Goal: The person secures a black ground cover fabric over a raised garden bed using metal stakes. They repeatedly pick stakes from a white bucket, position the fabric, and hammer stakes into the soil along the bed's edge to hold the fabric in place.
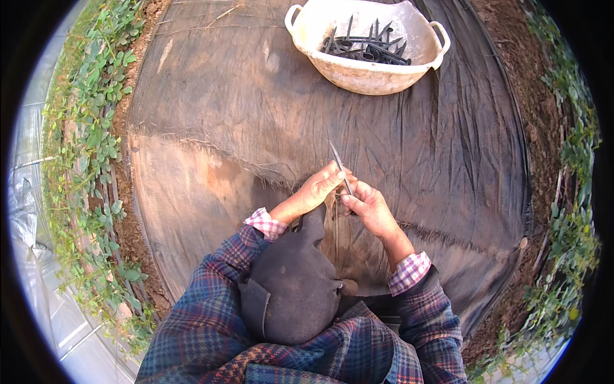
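A slim pointed stake (338,156), dark with a pale sheen, is held between my two hands, its tip directed away from me. My left hand (322,186) pinches it near its middle between thumb and fingers. At its lower end, my right hand (368,205) has thumb and fingers closed around it; that end is mostly hidden by the fingers. Beneath both hands lies dark woven ground-cover fabric (268,101). A rounded dark grey form (292,288) sits before my body, below my left wrist; I cannot tell whether it is a clothed knee or a separate object.
Beyond my hands stands a dirty white two-handled plastic basin (374,82) with several black plastic ground stakes (367,48) inside. A frayed fabric edge (230,156) crosses the ground. Leafy plants (98,96) and bare soil (537,86) border the strip; clear plastic sheeting (31,201) is at far left.
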{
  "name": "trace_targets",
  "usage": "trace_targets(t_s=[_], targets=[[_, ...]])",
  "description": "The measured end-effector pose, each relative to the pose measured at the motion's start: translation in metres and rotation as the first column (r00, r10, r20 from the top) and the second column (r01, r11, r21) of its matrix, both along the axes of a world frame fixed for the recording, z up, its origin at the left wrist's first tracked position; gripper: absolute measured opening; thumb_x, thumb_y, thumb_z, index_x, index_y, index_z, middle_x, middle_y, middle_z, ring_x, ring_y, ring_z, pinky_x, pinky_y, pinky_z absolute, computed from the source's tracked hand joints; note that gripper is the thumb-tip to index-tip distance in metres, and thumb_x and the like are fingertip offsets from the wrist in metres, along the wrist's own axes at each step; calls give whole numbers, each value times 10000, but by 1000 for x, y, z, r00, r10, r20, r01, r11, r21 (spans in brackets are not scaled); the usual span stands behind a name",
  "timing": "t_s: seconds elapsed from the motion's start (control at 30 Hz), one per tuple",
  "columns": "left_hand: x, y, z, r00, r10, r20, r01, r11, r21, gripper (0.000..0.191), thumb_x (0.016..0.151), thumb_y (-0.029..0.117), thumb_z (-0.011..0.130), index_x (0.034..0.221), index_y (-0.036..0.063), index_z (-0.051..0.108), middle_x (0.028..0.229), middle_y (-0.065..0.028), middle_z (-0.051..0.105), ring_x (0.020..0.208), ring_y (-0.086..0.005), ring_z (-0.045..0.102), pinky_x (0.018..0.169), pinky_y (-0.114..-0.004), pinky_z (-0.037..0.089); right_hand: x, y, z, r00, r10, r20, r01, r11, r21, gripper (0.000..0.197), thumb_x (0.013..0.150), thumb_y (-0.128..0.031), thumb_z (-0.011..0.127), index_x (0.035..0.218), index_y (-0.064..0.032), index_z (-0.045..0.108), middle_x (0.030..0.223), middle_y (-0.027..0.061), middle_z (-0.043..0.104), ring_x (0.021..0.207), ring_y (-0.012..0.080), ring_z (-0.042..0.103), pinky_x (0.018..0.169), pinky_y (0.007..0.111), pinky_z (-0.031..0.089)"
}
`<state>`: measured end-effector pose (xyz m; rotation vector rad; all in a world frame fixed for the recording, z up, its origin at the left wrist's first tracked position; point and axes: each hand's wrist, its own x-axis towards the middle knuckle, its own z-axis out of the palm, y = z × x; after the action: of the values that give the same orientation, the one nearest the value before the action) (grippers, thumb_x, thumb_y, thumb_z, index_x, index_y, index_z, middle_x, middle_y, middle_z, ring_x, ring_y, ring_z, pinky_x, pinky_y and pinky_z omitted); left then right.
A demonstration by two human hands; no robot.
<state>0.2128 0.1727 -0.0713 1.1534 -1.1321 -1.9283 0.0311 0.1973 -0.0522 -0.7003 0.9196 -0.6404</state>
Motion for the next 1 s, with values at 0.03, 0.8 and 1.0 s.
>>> trace_targets(t_s=[0.03,0.8,1.0], targets=[[14,5,-4,1000,24,13,-24,1000,-1,341,993,348,436,1076,23,496,1086,-136,625,979,-217,615,886,-325,462,-9,1,-2,996,-79,27,80,996,-37,32,923,-64,562,945,-44,575,814,-26,585,747,61,543,696,233,463],[148,56,-43,589,603,538,-720,694,11,213,957,178,501,1129,57,470,1047,-131,627,921,-214,631,753,-333,492,184,-47,-49,526,185,-830,-675,685,-275,360,766,-332,699,994,-76,591,884,175,678,868,340,657,747,425,506],[136,39,-32,575,623,530,-721,692,-31,117,944,131,513,1045,72,500,915,-76,650,759,-124,618,634,-248,469,189,-46,-79,471,96,-877,-627,736,-256,175,820,-220,560,902,-93,648,864,177,680,861,334,663,754,436,510]])
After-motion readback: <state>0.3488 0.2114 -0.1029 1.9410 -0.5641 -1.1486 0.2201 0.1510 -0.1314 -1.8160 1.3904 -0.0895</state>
